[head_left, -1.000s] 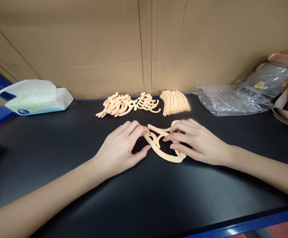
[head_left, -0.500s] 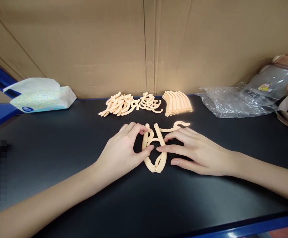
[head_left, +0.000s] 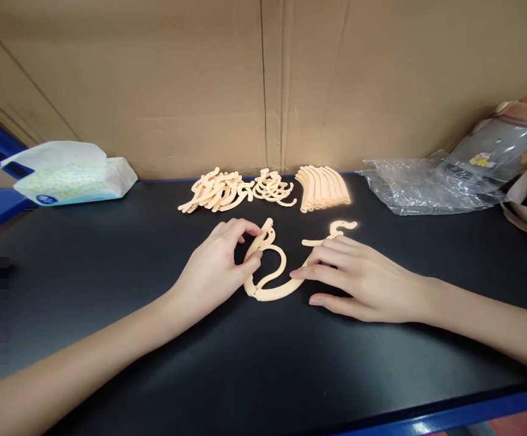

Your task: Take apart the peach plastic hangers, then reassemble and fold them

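A beige plastic folding hanger (head_left: 276, 293) lies on the black tabletop, its two curved arms spread apart from the joint at the bottom. My left hand (head_left: 213, 260) pinches the left arm between thumb and fingers. My right hand (head_left: 358, 272) lies over the outer part of the right arm. Its index finger touches that arm, while the thumb is stretched out apart from it. The fingers hide the right arm's far end. A curved strip joined to the hanger bends between the arms. Just beyond my right hand lies a loose beige hook piece (head_left: 342, 227).
Toward the back are a heap of curved beige pieces (head_left: 218, 192), a small pile of hooks (head_left: 273, 188) and a row of hanger arms (head_left: 323, 188). A tissue pack (head_left: 75, 181) sits left; a clear plastic bag (head_left: 426, 188) and a bottle (head_left: 494, 145) stand right.
The hanger's arms have swung wider apart. Its left arm now tilts, with its joint shifted left, and the right arm has turned outward under my right hand. The hook piece has shifted slightly right.
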A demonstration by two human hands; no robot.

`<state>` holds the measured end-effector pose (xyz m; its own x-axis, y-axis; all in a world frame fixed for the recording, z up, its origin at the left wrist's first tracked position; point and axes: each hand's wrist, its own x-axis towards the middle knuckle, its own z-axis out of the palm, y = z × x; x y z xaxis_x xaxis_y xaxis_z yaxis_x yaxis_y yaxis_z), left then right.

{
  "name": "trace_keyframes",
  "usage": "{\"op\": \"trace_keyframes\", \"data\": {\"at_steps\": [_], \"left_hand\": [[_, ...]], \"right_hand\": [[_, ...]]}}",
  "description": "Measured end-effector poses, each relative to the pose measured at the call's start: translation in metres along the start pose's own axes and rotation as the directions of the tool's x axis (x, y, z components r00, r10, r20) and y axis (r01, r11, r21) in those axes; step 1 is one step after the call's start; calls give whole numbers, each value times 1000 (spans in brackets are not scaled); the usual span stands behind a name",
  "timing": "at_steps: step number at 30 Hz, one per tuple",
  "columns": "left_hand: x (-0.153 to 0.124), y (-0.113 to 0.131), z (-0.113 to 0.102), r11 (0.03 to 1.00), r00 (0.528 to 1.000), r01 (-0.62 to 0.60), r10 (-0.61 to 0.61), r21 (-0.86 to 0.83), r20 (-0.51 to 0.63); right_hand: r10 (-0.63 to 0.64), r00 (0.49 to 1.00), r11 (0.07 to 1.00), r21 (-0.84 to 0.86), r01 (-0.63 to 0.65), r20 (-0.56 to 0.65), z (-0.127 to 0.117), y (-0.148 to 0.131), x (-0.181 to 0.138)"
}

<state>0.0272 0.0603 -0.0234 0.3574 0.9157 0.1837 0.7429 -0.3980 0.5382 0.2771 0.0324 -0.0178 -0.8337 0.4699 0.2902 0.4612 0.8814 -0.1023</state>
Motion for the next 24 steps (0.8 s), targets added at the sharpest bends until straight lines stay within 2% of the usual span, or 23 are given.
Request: {"op": "trace_keyframes", "data": {"at_steps": [2, 4, 8, 11, 15, 17, 20, 24], "left_hand": [[3, -2, -1, 1000, 1000, 22, -22, -11, -6], [5, -4, -3, 999, 999, 48, -49, -23, -12], [9, -10, -6, 995, 997, 67, -70, -75, -27], [12, -14, -6, 990, 996, 79, -84, -119, -41], [13, -15, -5, 993, 993, 74, -83, -95, -88], [11, -11, -5, 1000, 992, 17, -20, -23, -126], [6, -2, -4, 985, 980, -149, 160, 90, -119], [-2, 9, -4, 877, 902, -402, 428, 263, -49]], "right_hand": [[-1, 1000, 1000, 8, 1, -21, -3, 3, -1], [55, 996, 998, -34, -57, -68, -8, 10, -4], [284, 946, 916, -249, -316, -156, -16, 32, -12], [405, 907, 836, -355, -419, -117, -16, 44, -16], [466, 884, 834, -314, -453, -38, -13, 44, -16], [442, 897, 855, -294, -427, -17, -13, 41, -15], [327, 945, 911, -266, -314, 7, -14, 35, -14], [229, 973, 973, -44, -228, 17, -14, 29, -13]]}}
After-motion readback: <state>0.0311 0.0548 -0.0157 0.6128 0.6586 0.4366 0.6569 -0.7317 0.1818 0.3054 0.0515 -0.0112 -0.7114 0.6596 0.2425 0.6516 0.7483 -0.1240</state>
